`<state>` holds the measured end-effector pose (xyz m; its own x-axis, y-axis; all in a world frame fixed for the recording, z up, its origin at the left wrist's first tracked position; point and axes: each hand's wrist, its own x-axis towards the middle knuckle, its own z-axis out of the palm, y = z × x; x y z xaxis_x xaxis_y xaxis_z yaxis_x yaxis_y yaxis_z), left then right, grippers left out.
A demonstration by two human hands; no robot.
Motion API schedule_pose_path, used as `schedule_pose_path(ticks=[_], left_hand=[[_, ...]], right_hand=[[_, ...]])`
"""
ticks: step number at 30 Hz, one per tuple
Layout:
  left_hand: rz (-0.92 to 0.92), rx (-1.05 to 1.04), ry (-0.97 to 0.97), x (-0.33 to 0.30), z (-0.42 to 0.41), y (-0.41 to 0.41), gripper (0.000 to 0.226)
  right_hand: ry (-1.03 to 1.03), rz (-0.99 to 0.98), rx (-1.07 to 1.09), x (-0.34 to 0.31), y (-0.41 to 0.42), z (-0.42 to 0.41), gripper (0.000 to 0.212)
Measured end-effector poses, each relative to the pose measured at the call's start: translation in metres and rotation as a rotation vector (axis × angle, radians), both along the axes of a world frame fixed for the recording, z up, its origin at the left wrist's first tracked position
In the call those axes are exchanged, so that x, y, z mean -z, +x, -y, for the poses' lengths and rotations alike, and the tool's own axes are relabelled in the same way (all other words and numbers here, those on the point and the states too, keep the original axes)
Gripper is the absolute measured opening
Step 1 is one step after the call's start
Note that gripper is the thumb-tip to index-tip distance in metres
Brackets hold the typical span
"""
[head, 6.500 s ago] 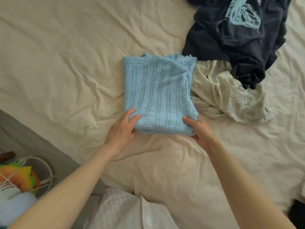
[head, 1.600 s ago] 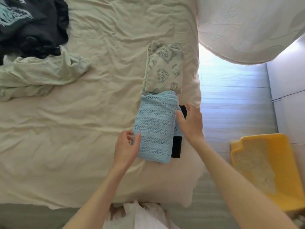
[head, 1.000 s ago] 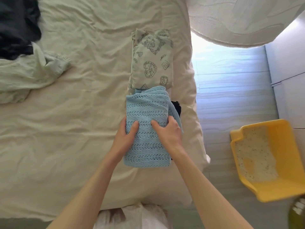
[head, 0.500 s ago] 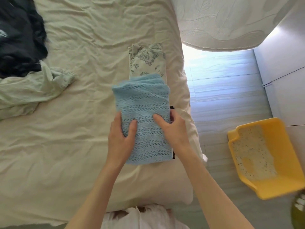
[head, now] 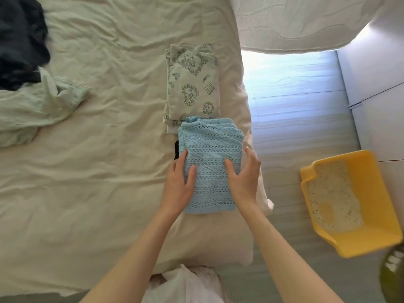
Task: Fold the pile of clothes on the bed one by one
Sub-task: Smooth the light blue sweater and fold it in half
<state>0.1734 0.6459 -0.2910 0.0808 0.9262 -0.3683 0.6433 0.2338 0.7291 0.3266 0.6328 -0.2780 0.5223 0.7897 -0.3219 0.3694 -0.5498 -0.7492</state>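
From the head camera, you are reaching both forearms out over the bed (head: 91, 193) to the folded blue knit top (head: 211, 165), which is lying at the bed's right edge, just nearer you than the folded printed garment (head: 192, 84). Your left hand (head: 178, 184) is resting flat on the blue top's left side, fingers straight and relaxed, holding nothing. Your right hand (head: 243, 178) is clasping its right edge, thumb on top, fingers around the side.

Left of the blue top, well apart, the unfolded pale green garment (head: 32, 110) and dark garment (head: 19, 44) are lying crumpled.
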Motion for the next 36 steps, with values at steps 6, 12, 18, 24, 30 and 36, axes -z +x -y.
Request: schedule_pose_path(ticks=[6,12,18,24,30,36], left_hand=[[-0.339,0.406,0.525,0.004,-0.004,0.01,0.047],[-0.548,0.601,0.154,0.038,-0.018,0.009,0.051],[-0.483,0.651,0.075,0.005,-0.025,0.004,0.057],[-0.376,0.435,0.201,-0.076,-0.001,-0.056,0.067],[-0.412,0.161,0.412,-0.171,0.03,-0.162,0.068],[-0.409,-0.112,0.372,-0.216,0.085,-0.265,0.067]], right_hand=[[0.212,0.543,-0.54,0.02,-0.007,0.006,0.048],[-0.24,0.618,-0.801,0.053,0.002,-0.006,0.053],[-0.263,0.578,-0.818,0.014,0.006,-0.004,0.055],[-0.055,0.625,-0.755,-0.079,-0.015,0.012,0.061],[0.198,0.595,-0.74,-0.175,-0.095,0.01,0.062],[0.311,0.51,-0.847,-0.224,-0.209,0.022,0.063]])
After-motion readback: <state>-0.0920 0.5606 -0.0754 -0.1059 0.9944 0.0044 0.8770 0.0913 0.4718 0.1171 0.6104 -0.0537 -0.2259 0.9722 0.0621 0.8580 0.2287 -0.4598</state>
